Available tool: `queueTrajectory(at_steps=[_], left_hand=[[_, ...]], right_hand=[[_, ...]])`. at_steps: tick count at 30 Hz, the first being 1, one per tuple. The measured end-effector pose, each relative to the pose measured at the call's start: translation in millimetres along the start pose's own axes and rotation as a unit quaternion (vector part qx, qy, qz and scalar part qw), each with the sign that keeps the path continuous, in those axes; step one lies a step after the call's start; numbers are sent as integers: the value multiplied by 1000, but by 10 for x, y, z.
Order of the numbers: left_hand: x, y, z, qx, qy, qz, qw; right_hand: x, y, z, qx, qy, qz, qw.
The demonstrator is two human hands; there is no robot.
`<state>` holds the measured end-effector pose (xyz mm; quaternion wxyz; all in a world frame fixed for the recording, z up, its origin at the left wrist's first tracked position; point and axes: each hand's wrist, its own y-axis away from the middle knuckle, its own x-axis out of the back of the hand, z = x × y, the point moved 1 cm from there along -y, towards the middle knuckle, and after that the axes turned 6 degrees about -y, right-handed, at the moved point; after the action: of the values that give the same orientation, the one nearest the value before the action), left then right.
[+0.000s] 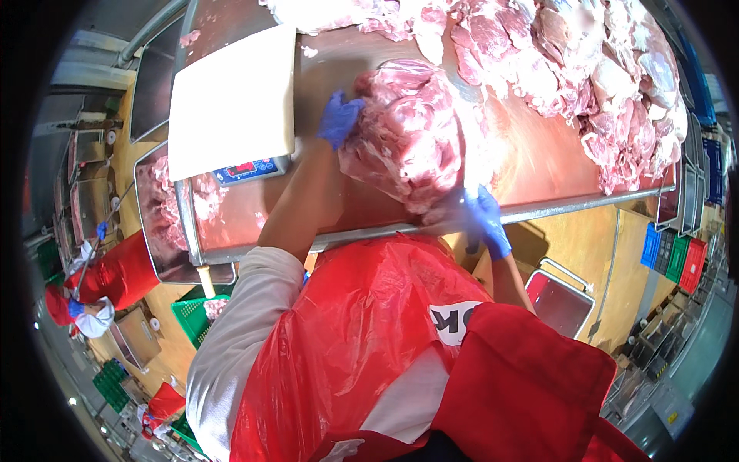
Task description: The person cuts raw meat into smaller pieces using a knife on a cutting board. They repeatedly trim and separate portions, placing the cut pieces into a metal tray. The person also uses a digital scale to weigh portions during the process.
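A large mound of raw pink meat (412, 131) lies before me near the front edge of the steel table (323, 61). My left hand (339, 120), in a blue glove, grips the left side of this meat with its fingers bent against it. Low on the right, at the table's front edge, my right hand (485, 219) is close beside the meat, also gloved in blue. Motion blurs its fingers, and I cannot make out whether it holds anything. Many more cuts of raw meat (539, 69) are piled at the far right.
Left of the meat, a white board (235, 100) covers a blue scale (250, 171). A steel tub (146, 223) with meat scraps stands beyond the table's left end, above a green crate (192, 316). Colored crates (673, 258) and a steel cart (562, 304) are at right. Co-workers (115, 277) stand left.
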<state>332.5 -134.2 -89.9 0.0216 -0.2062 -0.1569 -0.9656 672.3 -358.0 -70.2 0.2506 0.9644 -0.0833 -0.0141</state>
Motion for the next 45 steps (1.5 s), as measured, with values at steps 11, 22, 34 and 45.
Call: queueTrajectory(at_steps=[11, 22, 34, 45], left_hand=[[-377, -251, 662, 188, -115, -439, 871], [-451, 91, 368, 12, -78, -368, 927], [-328, 459, 475, -114, -12, -282, 952], [-250, 760, 737, -196, -205, -226, 932]], right_hand=[[212, -12, -177, 53, 71, -8, 996], [-271, 149, -1176, 67, 312, 35, 947], [-1377, -1403, -2034, -10, 560, -323, 762], [-1153, -691, -1505, 63, 650, -416, 633]])
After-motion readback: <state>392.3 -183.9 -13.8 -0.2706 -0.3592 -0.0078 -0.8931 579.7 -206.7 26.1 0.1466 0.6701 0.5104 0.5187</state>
